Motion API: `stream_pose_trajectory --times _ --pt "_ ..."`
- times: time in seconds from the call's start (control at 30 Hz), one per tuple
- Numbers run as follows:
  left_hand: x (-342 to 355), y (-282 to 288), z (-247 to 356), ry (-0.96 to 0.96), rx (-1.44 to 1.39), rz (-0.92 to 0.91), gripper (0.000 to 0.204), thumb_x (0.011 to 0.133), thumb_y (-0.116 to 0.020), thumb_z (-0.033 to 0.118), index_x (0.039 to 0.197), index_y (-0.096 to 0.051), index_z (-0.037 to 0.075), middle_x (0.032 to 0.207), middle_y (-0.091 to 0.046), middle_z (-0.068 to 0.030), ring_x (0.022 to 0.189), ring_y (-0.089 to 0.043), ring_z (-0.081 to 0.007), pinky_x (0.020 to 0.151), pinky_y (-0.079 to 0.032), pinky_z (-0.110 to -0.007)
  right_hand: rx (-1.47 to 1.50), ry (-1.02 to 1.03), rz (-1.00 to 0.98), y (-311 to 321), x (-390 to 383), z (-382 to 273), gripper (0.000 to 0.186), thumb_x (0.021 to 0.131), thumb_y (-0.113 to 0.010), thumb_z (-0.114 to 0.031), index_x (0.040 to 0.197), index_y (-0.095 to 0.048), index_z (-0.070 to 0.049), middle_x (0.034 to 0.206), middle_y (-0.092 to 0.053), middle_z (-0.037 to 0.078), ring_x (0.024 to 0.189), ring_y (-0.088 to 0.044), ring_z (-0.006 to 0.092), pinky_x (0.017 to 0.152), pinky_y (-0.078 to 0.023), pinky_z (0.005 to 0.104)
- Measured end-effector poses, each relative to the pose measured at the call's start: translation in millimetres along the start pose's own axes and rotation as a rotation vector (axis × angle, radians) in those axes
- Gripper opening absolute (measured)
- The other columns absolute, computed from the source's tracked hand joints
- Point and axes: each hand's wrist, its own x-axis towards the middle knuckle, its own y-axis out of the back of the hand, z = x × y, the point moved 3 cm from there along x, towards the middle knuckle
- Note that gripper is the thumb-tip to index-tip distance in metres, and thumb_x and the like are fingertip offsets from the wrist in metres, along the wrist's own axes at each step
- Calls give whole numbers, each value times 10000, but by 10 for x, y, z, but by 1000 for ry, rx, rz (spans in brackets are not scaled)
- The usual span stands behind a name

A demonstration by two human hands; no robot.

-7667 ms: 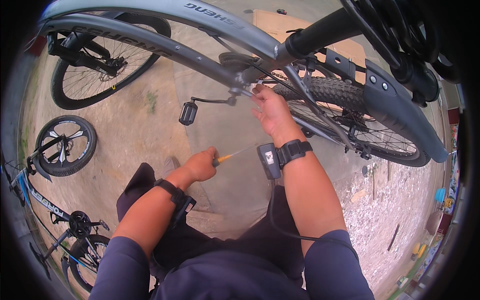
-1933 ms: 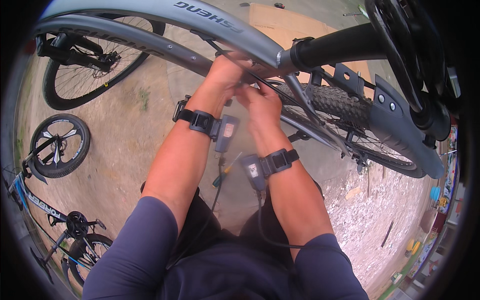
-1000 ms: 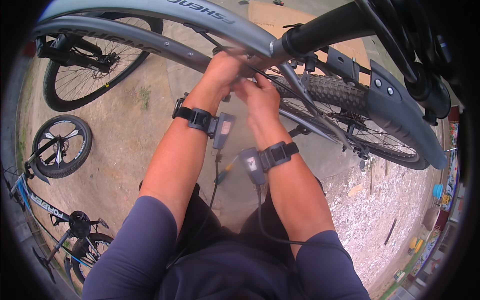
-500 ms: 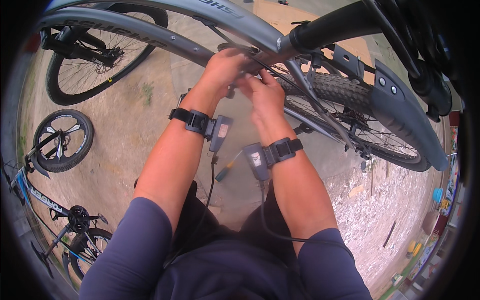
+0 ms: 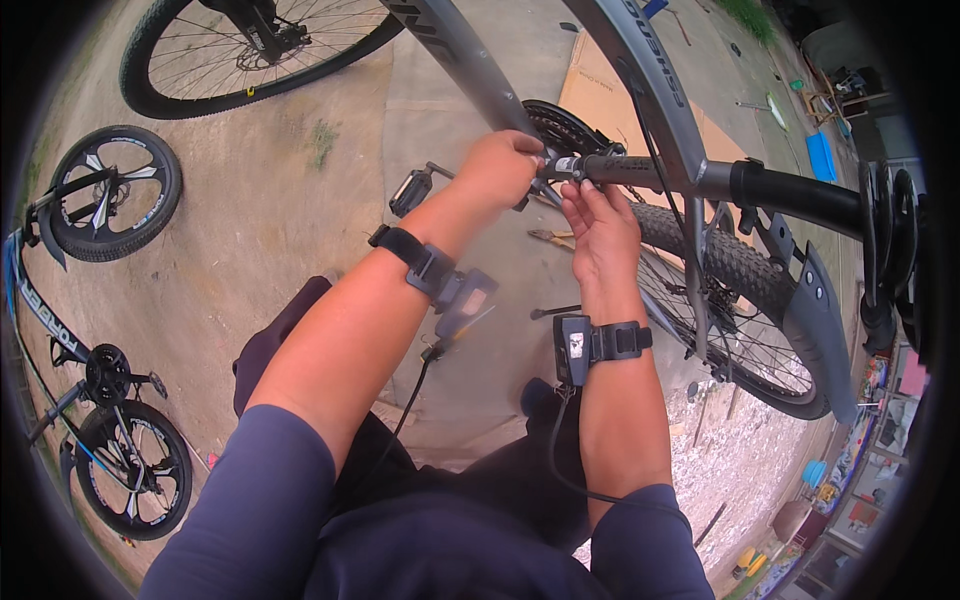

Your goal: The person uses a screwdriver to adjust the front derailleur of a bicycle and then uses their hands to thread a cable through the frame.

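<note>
The grey bicycle frame [image 5: 655, 90] stands in front of me, with its dark seat tube [image 5: 640, 172] running to the right. My left hand [image 5: 500, 172] is closed at the lower end of that tube, close to the chainring [image 5: 565, 125]. Its curled fingers hide whatever they hold. Palm up, my right hand [image 5: 607, 232] has its bent fingertips pressed together against the tube's underside, beside a small clamp [image 5: 578, 168]. Anything pinched there is too small to make out. A pedal [image 5: 410, 192] sticks out left of my left hand.
Pliers [image 5: 550, 238] lie on the ground below my hands. The knobby rear tyre [image 5: 740, 262] and grey mudguard [image 5: 815, 335] are at right. A front wheel [image 5: 190, 105] is at upper left, another bicycle [image 5: 105, 375] at far left. Flat cardboard [image 5: 600, 85] lies beyond the frame.
The bicycle frame appears turned and shifted in my view, showing the chainring and pliers more plainly. My hands sit farther right and slightly lower, more apart from each other.
</note>
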Motion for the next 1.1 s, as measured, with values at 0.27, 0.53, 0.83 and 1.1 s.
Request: stream_pose_trajectory --times 0.27,0.53,0.83,1.1 --pt "46 -19 -102 10 125 81 278 891 -624 97 1149 -670 6 962 -701 -161 814 -666 -224 637 -528 -336 -47 17 -14 24 18 -14 285 925 -628 -44 1205 -585 -11 1003 -685 82 885 -691 161 771 -564 255" --pt "-137 -190 -359 127 -184 -51 385 930 -566 123 1290 -569 -12 1124 -681 -126 987 -664 -193 810 -520 -335 -86 3 -1 14 -14 -29 283 947 -597 -49 1226 -572 -10 1008 -686 85 895 -686 152 786 -557 249" --pt "-109 -275 -300 73 -418 -82 388 957 -552 124 1327 -540 5 1106 -665 -113 988 -649 -179 843 -521 -321 -115 -2 -20 48 17 -36 295 952 -584 -47 1245 -564 -16 1018 -689 81 902 -682 136 786 -555 241" --pt "-55 -390 -265 1 -416 -101 310 941 -561 105 1229 -644 26 1033 -688 -100 905 -635 -161 807 -511 -309 -77 -3 -24 47 12 -43 303 957 -558 -45 1258 -555 -16 1028 -682 71 909 -681 142 779 -558 253"
